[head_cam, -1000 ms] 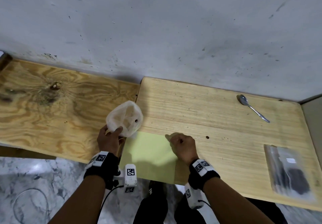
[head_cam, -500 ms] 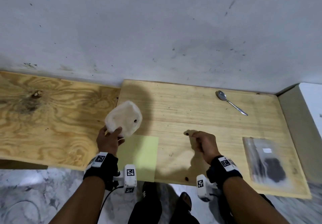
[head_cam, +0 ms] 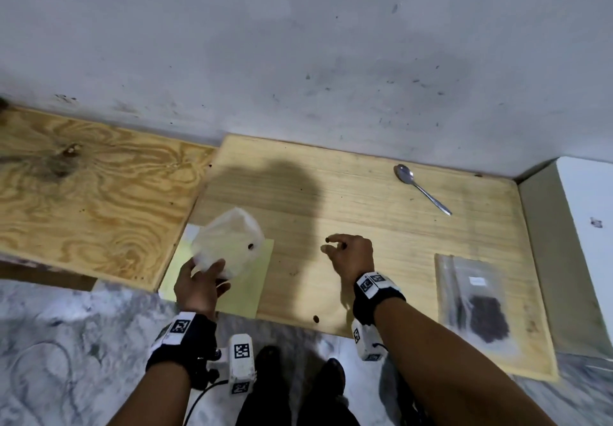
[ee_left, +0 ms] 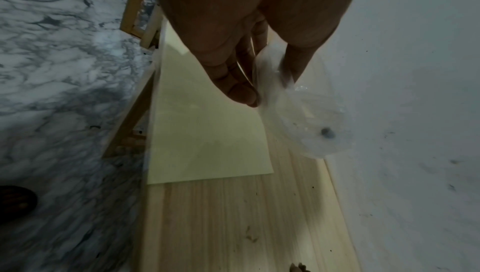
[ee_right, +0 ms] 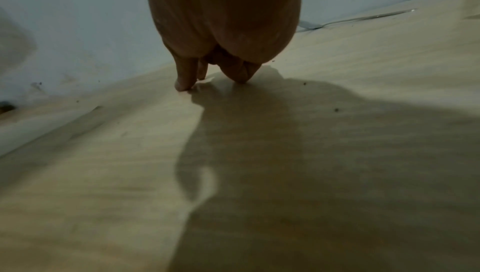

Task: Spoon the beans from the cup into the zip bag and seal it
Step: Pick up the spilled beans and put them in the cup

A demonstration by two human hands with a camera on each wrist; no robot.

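The beans (head_cam: pixel 488 319) are mostly lying in the zip bag (head_cam: pixel 474 303) at the surface's (head_cam: pixel 381 226) right end; whether it is sealed is unclear. The left hand (head_cam: pixel 198 284) is gripping one nearly empty cup (head_cam: pixel 228 242) holding a single bean. The right hand (head_cam: pixel 349 253) is pinching a stray bean (head_cam: pixel 327 239). One more is lying at the front edge. One spoon (head_cam: pixel 421 187) is lying unused.
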